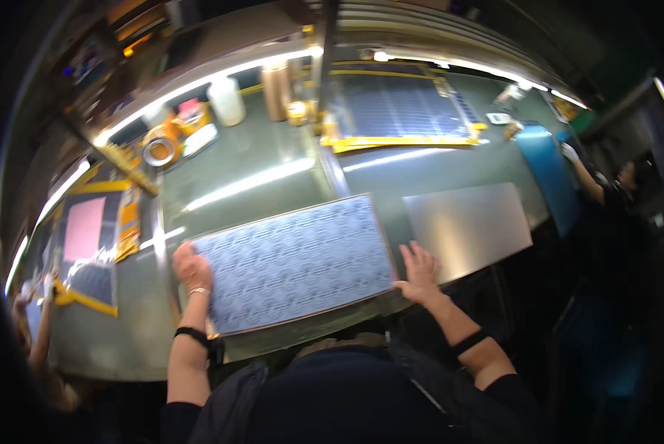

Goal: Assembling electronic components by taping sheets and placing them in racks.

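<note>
A large rectangular panel [295, 263], pale blue with rows of dark repeating marks and a thin copper-coloured border, lies slightly turned on the table in front of me. My left hand [193, 268] is at its left edge, fingers curled against the edge and partly hidden. At the right edge is my right hand [421, 274], its fingers spread and its thumb touching the panel near the lower right corner. Just beyond that hand, a plain shiny metal plate [469, 226] rests on the table, close to the spread fingertips.
Behind stand a white bottle [227, 101], a brown cylinder [275, 90] and a tape roll [159, 152]. A yellow-taped dark sheet [398, 107] lies at the back. Co-workers' hands show at far left [48, 285] and right [570, 153], the latter by a blue board [547, 174].
</note>
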Available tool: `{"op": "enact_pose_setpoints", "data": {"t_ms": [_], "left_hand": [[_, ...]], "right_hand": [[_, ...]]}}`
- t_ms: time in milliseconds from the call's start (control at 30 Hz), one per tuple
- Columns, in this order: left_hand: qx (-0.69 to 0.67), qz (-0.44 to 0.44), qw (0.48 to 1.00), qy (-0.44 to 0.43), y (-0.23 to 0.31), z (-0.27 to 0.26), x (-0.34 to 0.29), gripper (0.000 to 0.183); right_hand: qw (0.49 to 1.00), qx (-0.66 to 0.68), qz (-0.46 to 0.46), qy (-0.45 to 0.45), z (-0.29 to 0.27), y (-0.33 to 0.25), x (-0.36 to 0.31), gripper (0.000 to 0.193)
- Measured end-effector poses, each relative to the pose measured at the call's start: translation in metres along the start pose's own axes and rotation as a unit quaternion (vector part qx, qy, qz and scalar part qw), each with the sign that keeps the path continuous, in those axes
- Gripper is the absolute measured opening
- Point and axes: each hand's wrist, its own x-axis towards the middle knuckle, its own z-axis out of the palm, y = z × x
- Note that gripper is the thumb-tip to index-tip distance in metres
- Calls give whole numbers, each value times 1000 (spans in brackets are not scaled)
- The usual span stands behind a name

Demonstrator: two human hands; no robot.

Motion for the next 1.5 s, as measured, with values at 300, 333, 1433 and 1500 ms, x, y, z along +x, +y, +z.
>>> {"op": "enact_pose_setpoints", "data": {"t_ms": [300, 333, 1433, 1500], "left_hand": [[105, 44, 985, -126, 28, -9, 9, 55], [100, 33, 984, -140, 25, -9, 6, 58], [-59, 147, 953, -260, -8, -128, -131, 71], [-279, 3, 917, -285, -22, -119, -120, 63]], "right_hand": [[921, 94, -377, -26, 28, -96, 35, 75], [883, 95, -460, -17, 34, -105, 41, 74], [994, -13, -61, 87, 33, -56, -33, 63], [988, 145, -19, 50, 33, -43, -28, 59]]}}
